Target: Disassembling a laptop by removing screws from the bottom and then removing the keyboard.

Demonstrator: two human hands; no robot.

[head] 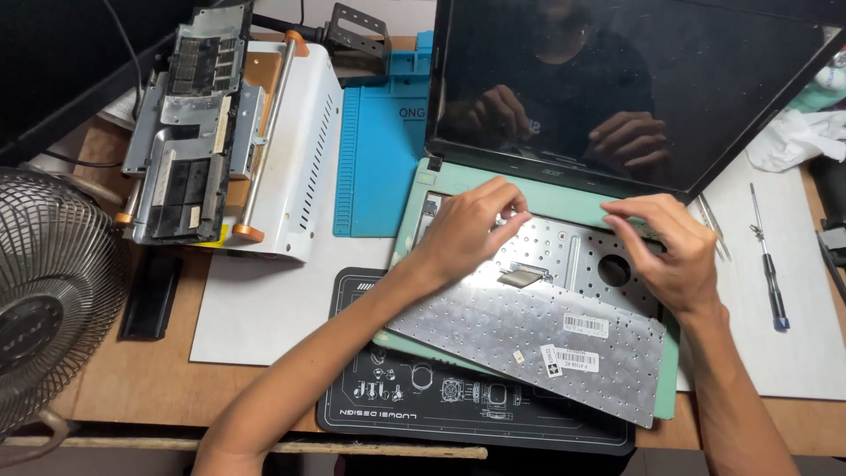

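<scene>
An open laptop with a pale green base (564, 196) and a dark screen (634, 79) lies in front of me. Its keyboard (546, 339) is flipped over toward me, silver metal back up, with two barcode stickers. Beneath it the perforated metal keyboard tray (573, 251) shows, with a flat ribbon cable (520, 277) in the middle. My left hand (471, 225) rests fingertips down at the tray's upper left. My right hand (665, 247) touches the tray's upper right edge. Neither hand grips anything.
A black work mat (414, 401) lies under the laptop, a blue mat (379, 150) behind it. A white metal machine (291, 141) carries a laptop frame part (189, 123) at the left. A fan (44, 291) stands far left. A screwdriver (767, 260) and tweezers (712, 225) lie at right.
</scene>
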